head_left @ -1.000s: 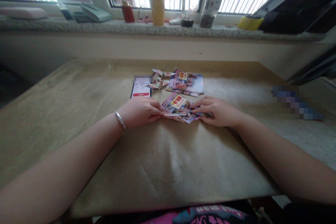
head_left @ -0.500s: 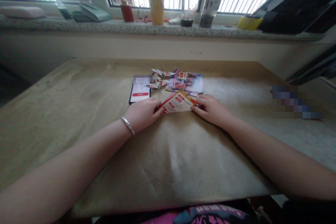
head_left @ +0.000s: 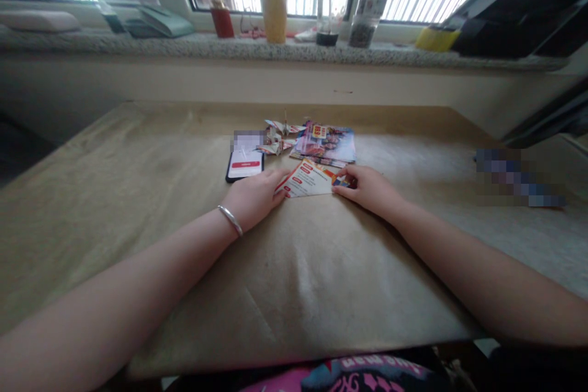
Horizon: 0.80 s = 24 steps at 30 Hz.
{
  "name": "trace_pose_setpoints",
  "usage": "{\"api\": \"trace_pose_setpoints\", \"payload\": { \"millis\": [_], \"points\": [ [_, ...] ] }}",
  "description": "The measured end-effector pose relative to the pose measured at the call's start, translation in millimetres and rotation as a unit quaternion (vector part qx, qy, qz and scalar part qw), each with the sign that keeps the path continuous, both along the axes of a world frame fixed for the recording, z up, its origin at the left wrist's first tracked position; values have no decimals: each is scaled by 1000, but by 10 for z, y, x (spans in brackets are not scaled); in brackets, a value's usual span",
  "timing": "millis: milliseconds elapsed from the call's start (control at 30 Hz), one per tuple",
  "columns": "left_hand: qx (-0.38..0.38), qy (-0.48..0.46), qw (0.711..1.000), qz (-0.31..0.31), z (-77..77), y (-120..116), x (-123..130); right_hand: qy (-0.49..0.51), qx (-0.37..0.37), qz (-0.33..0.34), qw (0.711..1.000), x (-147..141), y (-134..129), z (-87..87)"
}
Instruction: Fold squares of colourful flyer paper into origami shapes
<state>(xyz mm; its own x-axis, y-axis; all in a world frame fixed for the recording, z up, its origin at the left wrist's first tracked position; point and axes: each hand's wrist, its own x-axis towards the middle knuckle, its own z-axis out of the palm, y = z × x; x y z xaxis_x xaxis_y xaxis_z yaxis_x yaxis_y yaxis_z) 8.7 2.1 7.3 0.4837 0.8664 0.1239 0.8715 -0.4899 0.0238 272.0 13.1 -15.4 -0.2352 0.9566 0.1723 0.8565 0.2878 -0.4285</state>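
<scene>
A folded printed paper [head_left: 309, 180], white with red labels and an orange edge, lies on the table between my hands. My left hand [head_left: 260, 196], with a silver bangle at the wrist, grips its left corner. The right corner is pinched between the thumb and fingers of my right hand [head_left: 362, 187]. Just beyond the paper is a stack of colourful printed sheets [head_left: 328, 144]. Folded paper figures [head_left: 278, 138] stand to the left of that stack. A phone [head_left: 245, 159] with a lit screen lies behind my left hand.
The table [head_left: 294, 294] has a wrinkled beige cover. A blurred-out flat item [head_left: 519, 179] lies at the far right. On the stone windowsill [head_left: 184, 46] stand a red container [head_left: 222, 19], a yellow cylinder [head_left: 274, 0], clear containers [head_left: 362, 18] and a black bag [head_left: 509, 6].
The paper has turned slightly and lies flatter, with its top corner shifted left. My left hand has moved a little to the right, and my right hand slightly to the left.
</scene>
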Motion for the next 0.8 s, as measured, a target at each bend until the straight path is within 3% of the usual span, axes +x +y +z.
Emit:
{"api": "trace_pose_setpoints", "payload": {
  "millis": [133, 267, 433, 667, 800],
  "points": [
    [12, -7, 1000, -11, -19, -6, -14, 17, 3, 74, 997, 87, 13, -8],
    [42, -64, 997, -23, -33, 10, -35, 81, 5, 86, 993, 127, 13, -10],
    [82, -127, 983, -105, -59, 95, -94, 149, -3, 142, 979, 156, 8, -21],
    [113, -127, 963, -209, -16, 112, -149, 166, 42, 260, 950, 171, -10, 38],
    [132, -102, 950, -264, 6, 90, -162, 174, 46, 276, 944, 161, -18, 77]
  ]
}}
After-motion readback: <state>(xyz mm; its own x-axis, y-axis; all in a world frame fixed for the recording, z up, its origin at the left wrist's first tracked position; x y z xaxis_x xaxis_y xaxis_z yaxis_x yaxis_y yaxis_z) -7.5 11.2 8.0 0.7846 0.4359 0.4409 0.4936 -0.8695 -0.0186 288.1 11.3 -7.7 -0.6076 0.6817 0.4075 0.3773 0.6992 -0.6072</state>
